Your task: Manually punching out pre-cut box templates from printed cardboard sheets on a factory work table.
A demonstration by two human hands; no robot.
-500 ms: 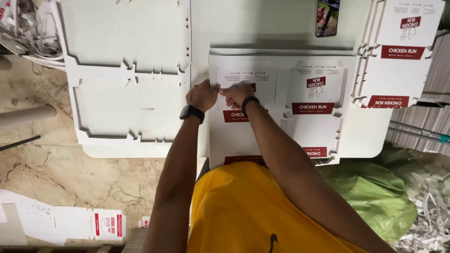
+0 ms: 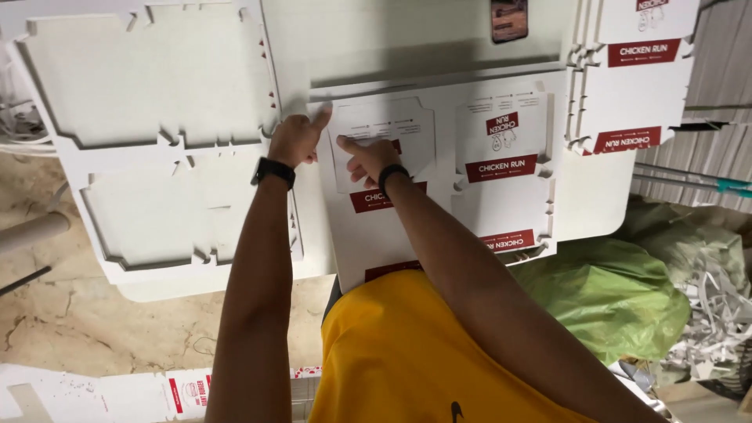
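Observation:
A flat white die-cut cardboard sheet [image 2: 501,196] with red printed bands lies on the white table [image 2: 595,196] in front of me. My left hand [image 2: 294,139] rests at the sheet's top left corner, index finger stretched along its edge. My right hand [image 2: 368,160] presses on the sheet's left panel, index finger pointing left toward the left hand. Both wrists wear black bands. Neither hand encloses anything that I can see.
A stack of blank white die-cut sheets [image 2: 149,133] lies to the left. Another printed stack [image 2: 634,70] sits at the upper right beside a dark phone [image 2: 509,19]. A green bag [image 2: 611,298] and paper scraps [image 2: 721,313] lie at the right. More printed cardboard [image 2: 141,392] lies on the floor.
My hands have drawn apart: the left moved up and left to the sheet's corner, the right stayed on the left panel. The view has shifted slightly.

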